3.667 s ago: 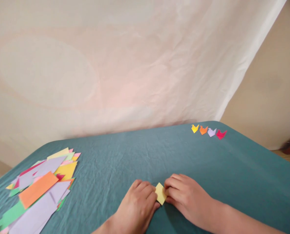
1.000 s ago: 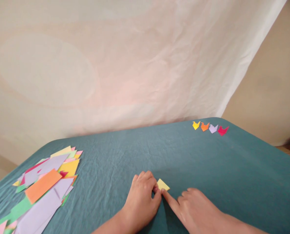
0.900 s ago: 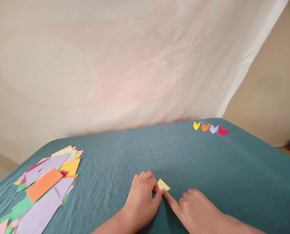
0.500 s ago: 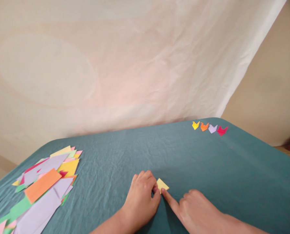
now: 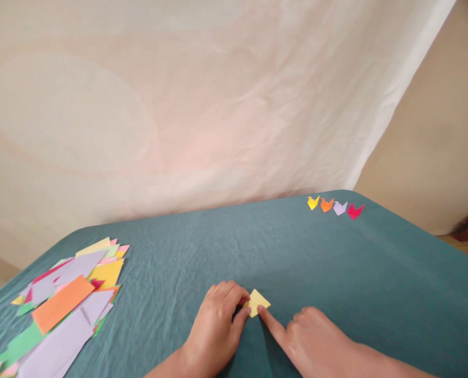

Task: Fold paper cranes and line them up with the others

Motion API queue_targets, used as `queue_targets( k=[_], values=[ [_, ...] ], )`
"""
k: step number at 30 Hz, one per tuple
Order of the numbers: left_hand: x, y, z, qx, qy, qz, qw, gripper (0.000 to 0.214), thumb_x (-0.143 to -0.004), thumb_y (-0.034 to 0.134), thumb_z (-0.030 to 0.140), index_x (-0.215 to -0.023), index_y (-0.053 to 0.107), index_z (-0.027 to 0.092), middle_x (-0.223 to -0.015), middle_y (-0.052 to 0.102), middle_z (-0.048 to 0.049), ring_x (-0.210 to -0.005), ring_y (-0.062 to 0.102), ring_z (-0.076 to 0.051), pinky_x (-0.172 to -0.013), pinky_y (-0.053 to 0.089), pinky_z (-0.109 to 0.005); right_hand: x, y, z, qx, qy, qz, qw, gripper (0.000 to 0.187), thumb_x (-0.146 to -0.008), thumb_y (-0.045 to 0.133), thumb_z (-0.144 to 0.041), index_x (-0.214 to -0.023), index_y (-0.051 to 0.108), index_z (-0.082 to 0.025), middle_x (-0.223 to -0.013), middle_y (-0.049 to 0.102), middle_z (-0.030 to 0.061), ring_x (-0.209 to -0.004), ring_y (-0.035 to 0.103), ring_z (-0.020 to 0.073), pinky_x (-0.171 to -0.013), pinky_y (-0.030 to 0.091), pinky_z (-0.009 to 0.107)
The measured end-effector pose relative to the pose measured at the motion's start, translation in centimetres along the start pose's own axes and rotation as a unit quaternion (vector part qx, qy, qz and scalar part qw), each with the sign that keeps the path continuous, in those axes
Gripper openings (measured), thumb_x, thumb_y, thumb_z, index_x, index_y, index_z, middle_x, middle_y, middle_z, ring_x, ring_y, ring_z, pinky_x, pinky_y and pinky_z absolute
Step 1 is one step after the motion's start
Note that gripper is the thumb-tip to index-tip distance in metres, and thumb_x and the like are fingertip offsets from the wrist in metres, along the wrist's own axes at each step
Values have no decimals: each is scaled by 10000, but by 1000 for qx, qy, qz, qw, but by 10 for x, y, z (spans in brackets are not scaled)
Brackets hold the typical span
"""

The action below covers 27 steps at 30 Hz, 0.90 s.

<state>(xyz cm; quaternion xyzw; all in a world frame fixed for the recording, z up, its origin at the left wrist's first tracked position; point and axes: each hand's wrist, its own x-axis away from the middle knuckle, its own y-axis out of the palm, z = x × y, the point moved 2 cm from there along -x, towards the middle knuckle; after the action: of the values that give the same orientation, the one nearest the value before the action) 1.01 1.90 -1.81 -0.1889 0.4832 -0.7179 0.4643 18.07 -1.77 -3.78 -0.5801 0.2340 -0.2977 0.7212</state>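
A small folded piece of pale yellow paper [image 5: 259,300] lies on the teal cloth in front of me, looking like a diamond with one point away from me. At its left corner, my left hand [image 5: 220,317] is closed, with thumb and forefinger pinching the paper. My right hand [image 5: 310,333] has its index finger stretched out, the tip touching the paper's near right edge. The other fingers of that hand are curled in and hold nothing. The paper's left corner is partly covered by my left fingertips.
A loose pile of coloured paper sheets [image 5: 62,304] spreads over the left side of the table [image 5: 202,247]. Near the far right corner stand folded paper birds in a row: yellow [image 5: 313,203], orange [image 5: 326,205], lilac [image 5: 340,208] and red [image 5: 355,211]. A pale cloth [image 5: 218,105] hangs behind.
My left hand has shifted a little to the left, and its thumb has uncovered more of the yellow paper. The right index fingertip stays at the paper's near edge.
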Motion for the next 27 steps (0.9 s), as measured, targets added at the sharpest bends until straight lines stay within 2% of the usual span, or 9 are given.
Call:
queue_targets(
  k=[3,7,11,16,21,27],
  values=[
    [2,-2,0,-9,64,1,998,204,-901,410,130,-881,600,201,-877,614,-46,-848,549,-178,-777,404,-320,0,0,0,-8,-4,15,1000,626,-669,546,-129,-1284,437,-78,-496,639,-2,-339,565,180,-337,138,324],
    [4,0,3,-62,144,-42,987,262,-907,371,110,-870,616,193,-817,616,-52,-825,567,-177,-796,415,-331,1,0,0,-17,-7,36,999,599,-670,530,-118,-1261,449,-63,-472,624,-5,-319,543,169,-336,140,317],
    [6,3,4,-123,163,-68,977,232,-885,393,99,-898,609,183,-839,614,-56,-834,571,-182,-815,421,-339,-1,-2,0,-15,-4,21,1000,617,-649,531,-105,-1259,457,-51,-481,634,2,-328,559,175,-332,127,324],
    [7,2,9,-183,177,-94,963,281,-891,392,130,-1096,577,184,-897,625,-65,-861,562,-191,-812,413,-330,-2,-4,-1,-2,-6,5,1000,632,-643,523,-97,-1268,451,-33,-488,640,2,-328,568,178,-322,129,327],
    [10,4,16,-282,204,-128,929,345,-858,478,205,-1182,555,118,-961,629,-99,-897,544,-229,-814,392,-352,-2,3,-6,7,-11,13,1000,655,-629,507,-89,-1271,440,22,-517,658,37,-339,578,197,-319,176,323],
    [15,9,14,-332,240,-129,903,347,-858,475,244,-1145,612,104,-1129,586,-159,-1040,501,-268,-805,384,-366,-2,-5,-5,-1,-6,-2,1000,652,-600,498,-50,-1242,456,56,-514,662,54,-326,573,201,-300,183,312]
  ],
)
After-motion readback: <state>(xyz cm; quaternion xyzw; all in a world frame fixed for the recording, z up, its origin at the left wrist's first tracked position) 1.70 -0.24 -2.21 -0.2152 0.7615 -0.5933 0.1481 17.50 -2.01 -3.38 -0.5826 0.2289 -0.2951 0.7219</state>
